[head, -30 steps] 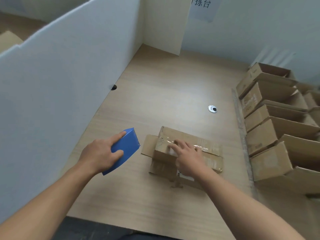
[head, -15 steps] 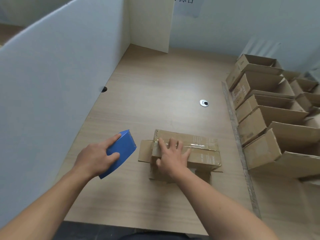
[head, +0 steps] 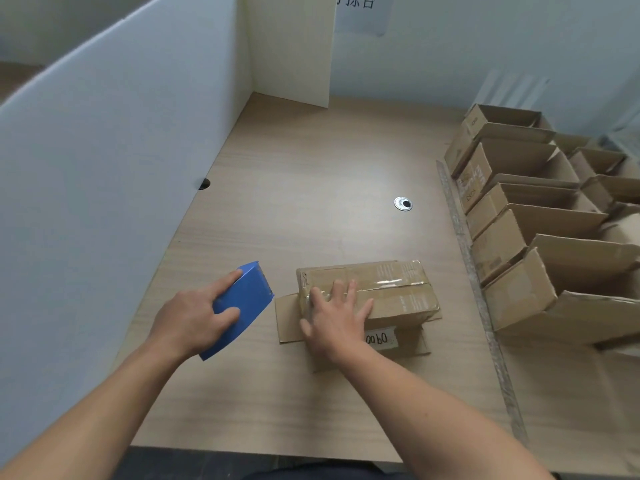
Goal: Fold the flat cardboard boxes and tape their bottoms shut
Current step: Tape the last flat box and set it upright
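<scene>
The cardboard box lay bottom up near the front of the counter, the right hand spread flat on its shiny tape. Just beside it, the left hand gripped a blue tape holder. Rubbing hard along the whole strip should make it stick. The roll itself was hidden. Farther off, folded boxes ran out of view.

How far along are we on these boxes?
Done: folded boxes line the right side. In hand: the taped box on the table, right hand pressing its seam, left hand holding the blue tape dispenser. Left: setting it aside; no flat boxes in view.
</scene>
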`<state>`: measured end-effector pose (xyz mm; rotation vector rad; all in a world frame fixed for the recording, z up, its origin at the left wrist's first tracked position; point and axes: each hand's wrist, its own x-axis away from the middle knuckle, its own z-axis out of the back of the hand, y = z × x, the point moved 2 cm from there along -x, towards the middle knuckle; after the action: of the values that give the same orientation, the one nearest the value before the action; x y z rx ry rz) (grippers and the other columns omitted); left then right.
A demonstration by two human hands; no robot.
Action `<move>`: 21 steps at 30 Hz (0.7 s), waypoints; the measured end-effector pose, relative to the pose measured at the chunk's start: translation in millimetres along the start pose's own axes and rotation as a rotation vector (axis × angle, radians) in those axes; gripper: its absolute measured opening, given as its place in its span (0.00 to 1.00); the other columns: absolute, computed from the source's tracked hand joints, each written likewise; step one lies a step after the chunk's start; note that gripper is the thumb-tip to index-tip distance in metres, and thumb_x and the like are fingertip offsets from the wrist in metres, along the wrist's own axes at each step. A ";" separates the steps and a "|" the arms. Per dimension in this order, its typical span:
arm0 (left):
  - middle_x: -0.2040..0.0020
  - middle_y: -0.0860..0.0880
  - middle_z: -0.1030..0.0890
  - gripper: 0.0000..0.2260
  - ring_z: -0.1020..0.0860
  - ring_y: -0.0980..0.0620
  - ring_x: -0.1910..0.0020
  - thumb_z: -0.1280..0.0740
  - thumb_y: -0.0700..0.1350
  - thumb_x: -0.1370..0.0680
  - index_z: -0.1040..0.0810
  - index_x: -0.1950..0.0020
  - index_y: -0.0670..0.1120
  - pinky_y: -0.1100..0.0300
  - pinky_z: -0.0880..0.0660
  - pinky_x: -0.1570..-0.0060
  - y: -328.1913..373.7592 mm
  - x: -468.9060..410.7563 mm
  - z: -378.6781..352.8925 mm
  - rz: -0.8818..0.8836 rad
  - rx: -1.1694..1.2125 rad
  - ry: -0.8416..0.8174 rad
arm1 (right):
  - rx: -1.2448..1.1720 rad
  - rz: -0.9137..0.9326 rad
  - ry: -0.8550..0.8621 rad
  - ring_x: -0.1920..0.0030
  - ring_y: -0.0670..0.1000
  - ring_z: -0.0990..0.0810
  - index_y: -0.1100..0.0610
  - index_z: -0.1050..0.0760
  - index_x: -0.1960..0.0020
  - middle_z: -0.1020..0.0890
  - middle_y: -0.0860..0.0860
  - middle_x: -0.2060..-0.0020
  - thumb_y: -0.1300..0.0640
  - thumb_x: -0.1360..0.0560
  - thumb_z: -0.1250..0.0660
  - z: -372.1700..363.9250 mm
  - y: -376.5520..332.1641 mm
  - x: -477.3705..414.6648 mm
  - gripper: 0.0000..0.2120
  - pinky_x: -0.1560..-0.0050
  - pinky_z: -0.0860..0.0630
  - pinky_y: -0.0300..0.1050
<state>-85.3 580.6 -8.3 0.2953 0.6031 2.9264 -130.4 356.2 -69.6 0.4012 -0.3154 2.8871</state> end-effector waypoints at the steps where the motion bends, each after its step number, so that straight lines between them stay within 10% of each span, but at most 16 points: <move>1: 0.60 0.55 0.23 0.28 0.24 0.52 0.61 0.34 0.51 0.24 0.36 0.27 0.69 0.57 0.27 0.62 -2.3 0.8 0.2 0.001 0.005 0.003 | 0.003 0.032 -0.021 0.22 0.64 0.58 0.45 0.39 0.31 0.46 0.58 0.26 0.46 0.23 0.38 1.3 4.2 0.1 0.22 0.30 0.57 0.76; 11: 0.66 0.62 0.26 0.30 0.31 0.57 0.70 0.42 0.62 0.30 0.44 0.28 0.74 0.66 0.35 0.70 -13.4 21.8 4.9 -0.429 -0.032 0.036 | -0.036 0.483 -0.152 0.20 0.53 0.59 0.44 0.35 0.25 0.49 0.42 0.20 0.70 0.24 0.42 5.6 71.4 0.8 0.33 0.21 0.52 0.50; 17: 0.63 0.57 0.26 0.23 0.28 0.52 0.71 0.39 0.52 0.23 0.32 0.27 0.59 0.61 0.34 0.77 -12.4 31.3 -0.2 -0.843 -0.173 0.097 | 0.110 0.508 -0.129 0.25 0.48 0.71 0.35 0.43 0.24 0.53 0.40 0.20 0.56 0.18 0.39 15.8 80.9 -1.3 0.28 0.22 0.55 0.55; 21: 0.67 0.54 0.29 0.22 0.31 0.52 0.72 0.36 0.48 0.23 0.30 0.29 0.57 0.59 0.34 0.77 -3.5 38.2 -0.6 -0.967 -0.188 0.164 | -0.271 0.509 0.055 0.20 0.49 0.60 0.37 0.38 0.25 0.41 0.40 0.23 0.44 0.21 0.35 31.6 68.6 10.8 0.26 0.22 0.51 0.53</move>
<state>-122.2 590.2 -4.1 -0.2155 0.3363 2.0443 -148.9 285.1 -49.2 0.2152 -0.9041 3.2609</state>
